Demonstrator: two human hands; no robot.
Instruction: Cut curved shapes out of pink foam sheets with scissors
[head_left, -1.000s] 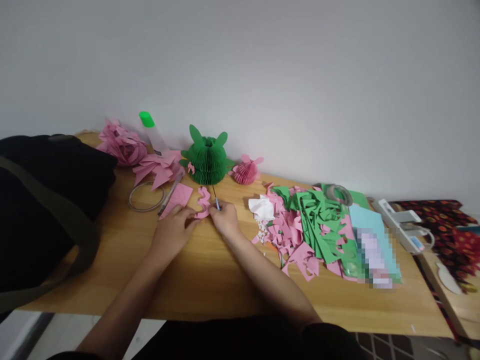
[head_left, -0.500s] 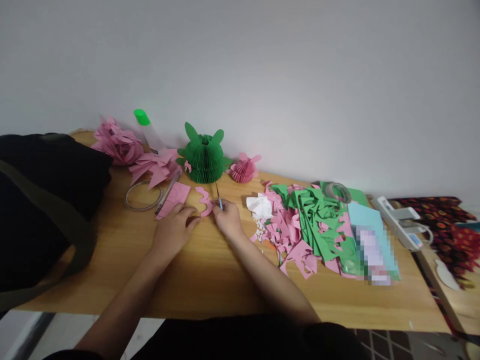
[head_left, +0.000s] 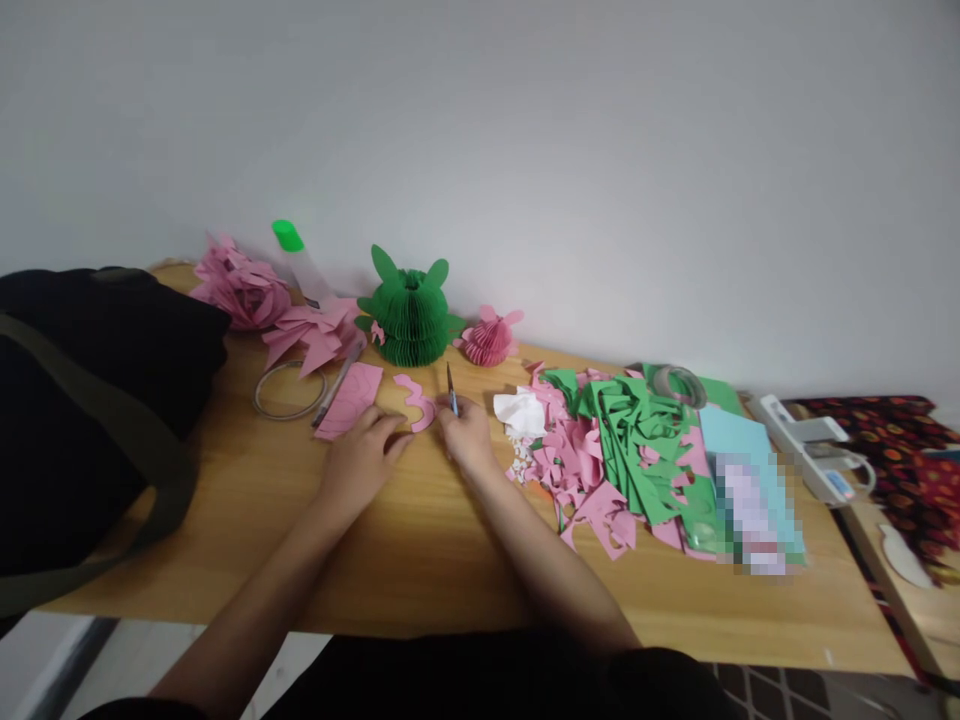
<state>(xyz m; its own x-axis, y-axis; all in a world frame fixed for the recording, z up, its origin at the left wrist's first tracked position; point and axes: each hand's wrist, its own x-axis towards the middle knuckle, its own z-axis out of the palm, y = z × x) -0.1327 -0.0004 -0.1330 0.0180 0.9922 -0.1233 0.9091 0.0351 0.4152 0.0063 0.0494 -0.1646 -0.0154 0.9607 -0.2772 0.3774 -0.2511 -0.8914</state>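
In the head view, the left forearm is reaching up from the lower left, and the left hand [head_left: 360, 455] is hovering low over or resting on the table [head_left: 390, 560], palm down, with its fingers loosely bent and its thumb and index finger pointing right. Those fingertips are lying right beside the lower end of a pink wavy cut-out [head_left: 427, 416]; I cannot tell whether they are gripping it. The right forearm is slanting in from the lower right, and the right hand [head_left: 466, 437] is grasping a slim pointed tool [head_left: 452, 393] between thumb and fingers, its tip standing nearly upright. The cut-out is sitting between the two hands, its right edge meeting the right fingertips, in front of a green pleated paper figure [head_left: 411, 325] and to the right of a pink sheet [head_left: 352, 398].

Compared with half a second ago, both hands and the cut-out are sitting slightly farther right, and the tool is pointing straighter up. Compared with a second ago, the cut-out is showing its broad face more clearly.
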